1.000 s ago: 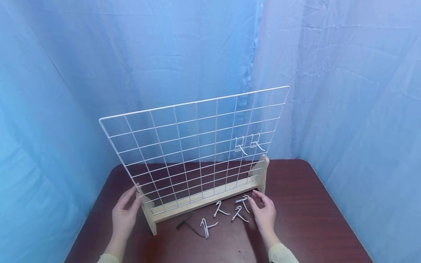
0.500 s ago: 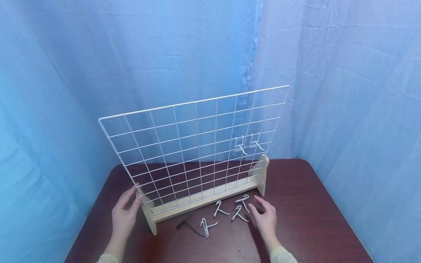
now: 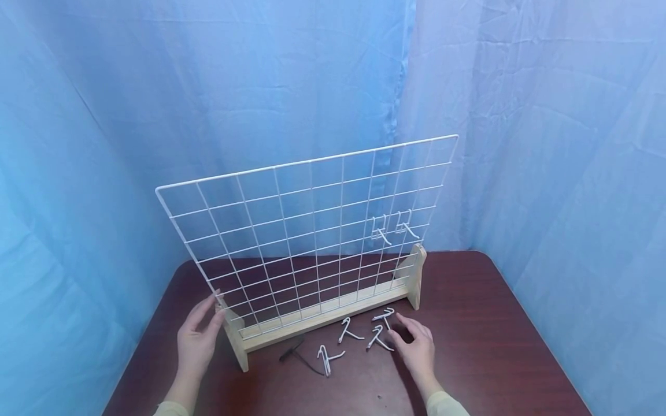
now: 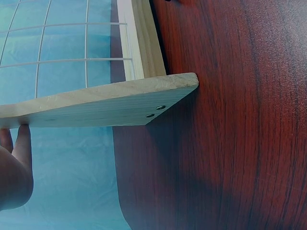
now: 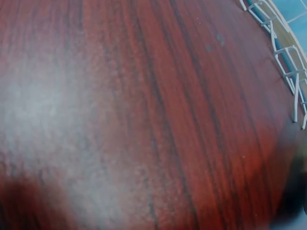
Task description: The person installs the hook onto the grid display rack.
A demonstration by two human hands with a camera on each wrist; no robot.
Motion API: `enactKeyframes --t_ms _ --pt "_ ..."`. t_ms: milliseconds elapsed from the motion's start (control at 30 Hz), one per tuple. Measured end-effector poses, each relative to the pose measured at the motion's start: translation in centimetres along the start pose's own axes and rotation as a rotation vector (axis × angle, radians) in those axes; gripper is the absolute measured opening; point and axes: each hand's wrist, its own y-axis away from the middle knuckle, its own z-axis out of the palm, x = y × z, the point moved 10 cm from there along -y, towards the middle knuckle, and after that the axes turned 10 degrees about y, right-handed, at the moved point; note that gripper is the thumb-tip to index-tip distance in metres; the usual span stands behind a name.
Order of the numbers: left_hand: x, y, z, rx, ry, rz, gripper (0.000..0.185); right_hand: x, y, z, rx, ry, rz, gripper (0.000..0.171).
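Observation:
A white wire grid panel stands in a wooden base. My left hand holds the base's left upright, thumb at its front edge and fingers at its outer side. Several loose white wire hooks lie in front of the base. Beside the farthest right hook, my right hand has thumb and forefinger spread, the thumb covering the tip of its prong. A nearer hook lies just left of the thumb. Two white hooks hang on the grid's right part.
Other loose hooks include one near the base and another further left. Next to that lies a dark T-shaped piece. The brown table has blue curtains around it.
My right hand drew back slightly from the farthest right hook, then moved left to it again with thumb and forefinger apart. The left hand, grid and hooks have stayed put.

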Motion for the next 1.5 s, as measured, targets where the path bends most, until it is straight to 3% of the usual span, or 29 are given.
enactKeyframes --t_ms 333,767,1500 --pt "0.2 0.0 0.0 -0.003 -0.004 0.019 0.038 -0.2 0.1 0.6 -0.058 0.059 -0.039 0.043" --pt "-0.3 0.1 -0.1 0.002 -0.024 -0.023 0.037 -0.4 0.2 1.4 -0.094 0.177 -0.114 0.038" --pt "-0.5 0.1 -0.2 0.004 -0.034 -0.056 0.038 0.1 0.1 1.9 -0.130 0.263 -0.062 0.027"
